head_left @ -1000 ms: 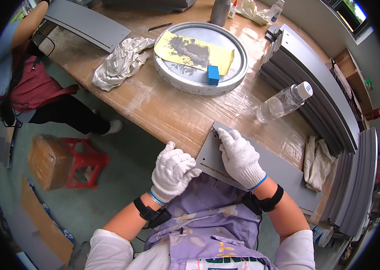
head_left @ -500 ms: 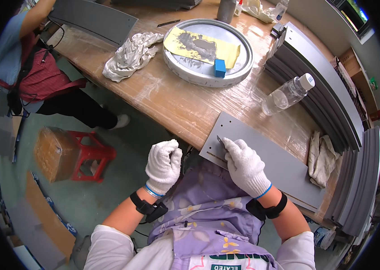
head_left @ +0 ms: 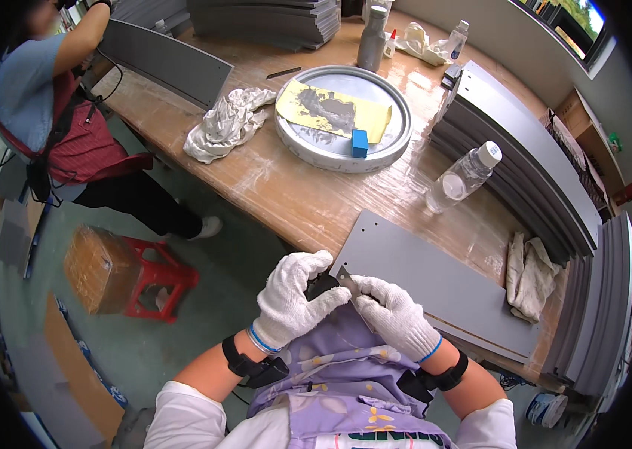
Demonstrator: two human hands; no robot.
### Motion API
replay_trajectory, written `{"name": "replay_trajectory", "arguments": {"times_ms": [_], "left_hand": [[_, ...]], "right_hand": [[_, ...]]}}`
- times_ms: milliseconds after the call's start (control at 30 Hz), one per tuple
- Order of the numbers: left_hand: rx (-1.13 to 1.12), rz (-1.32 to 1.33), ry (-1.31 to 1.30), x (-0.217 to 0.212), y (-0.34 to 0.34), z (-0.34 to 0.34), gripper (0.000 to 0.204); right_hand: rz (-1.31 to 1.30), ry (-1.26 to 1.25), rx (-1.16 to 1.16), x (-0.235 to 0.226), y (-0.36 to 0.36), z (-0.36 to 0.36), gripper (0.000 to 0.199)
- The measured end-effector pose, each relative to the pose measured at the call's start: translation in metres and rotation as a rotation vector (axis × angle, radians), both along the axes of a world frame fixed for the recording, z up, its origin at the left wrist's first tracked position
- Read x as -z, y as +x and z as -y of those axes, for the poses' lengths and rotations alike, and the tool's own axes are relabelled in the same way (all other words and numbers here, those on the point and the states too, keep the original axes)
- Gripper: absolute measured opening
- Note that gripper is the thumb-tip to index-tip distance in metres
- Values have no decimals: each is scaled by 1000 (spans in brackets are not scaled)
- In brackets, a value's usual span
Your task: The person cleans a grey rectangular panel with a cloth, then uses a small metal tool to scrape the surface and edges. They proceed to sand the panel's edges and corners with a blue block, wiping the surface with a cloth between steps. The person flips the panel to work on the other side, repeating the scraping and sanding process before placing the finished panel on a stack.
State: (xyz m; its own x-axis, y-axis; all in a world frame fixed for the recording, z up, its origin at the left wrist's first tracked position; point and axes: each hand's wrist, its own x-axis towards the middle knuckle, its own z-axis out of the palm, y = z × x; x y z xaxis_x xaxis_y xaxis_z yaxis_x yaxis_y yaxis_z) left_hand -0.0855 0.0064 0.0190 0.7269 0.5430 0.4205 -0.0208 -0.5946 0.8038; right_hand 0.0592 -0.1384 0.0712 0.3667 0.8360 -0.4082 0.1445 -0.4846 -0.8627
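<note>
My left hand [head_left: 290,299], in a white knit glove, curls its fingers and thumb about a small dark thing [head_left: 321,285] that I cannot make out. Close beside it, my gloved right hand [head_left: 394,314] pinches a small, thin metal blade [head_left: 345,277], its pointed end sticking out towards the left hand. Both hands are over my lap at the near edge of the table. Just beyond them lies a flat grey panel [head_left: 421,269] with small holes near its end and a slot along its near edge. The right hand partly covers this panel's near corner.
A round grey lid [head_left: 286,142] carries a yellow sheet smeared with grey paste and a blue block [head_left: 359,144]. A clear bottle [head_left: 454,187], cloths [head_left: 228,123] and stacked grey panels [head_left: 510,142] surround it. A co-worker [head_left: 69,112] stands left, near a red stool [head_left: 159,280].
My hands have come together, the right drawing the blade back from the panel's corner towards the left. The left hand has moved right and its fingers have spread around the dark thing.
</note>
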Motion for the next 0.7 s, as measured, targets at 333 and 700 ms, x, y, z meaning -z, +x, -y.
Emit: {"name": "replay_trajectory", "arguments": {"times_ms": [333, 700], "left_hand": [[-35, -147, 216, -12, -1, 5, 34], [326, -139, 477, -48, 28, 46, 25]], "right_hand": [[-507, -4, 199, 2, 11, 37, 19], [-1053, 260, 253, -1, 30, 106, 29]]}}
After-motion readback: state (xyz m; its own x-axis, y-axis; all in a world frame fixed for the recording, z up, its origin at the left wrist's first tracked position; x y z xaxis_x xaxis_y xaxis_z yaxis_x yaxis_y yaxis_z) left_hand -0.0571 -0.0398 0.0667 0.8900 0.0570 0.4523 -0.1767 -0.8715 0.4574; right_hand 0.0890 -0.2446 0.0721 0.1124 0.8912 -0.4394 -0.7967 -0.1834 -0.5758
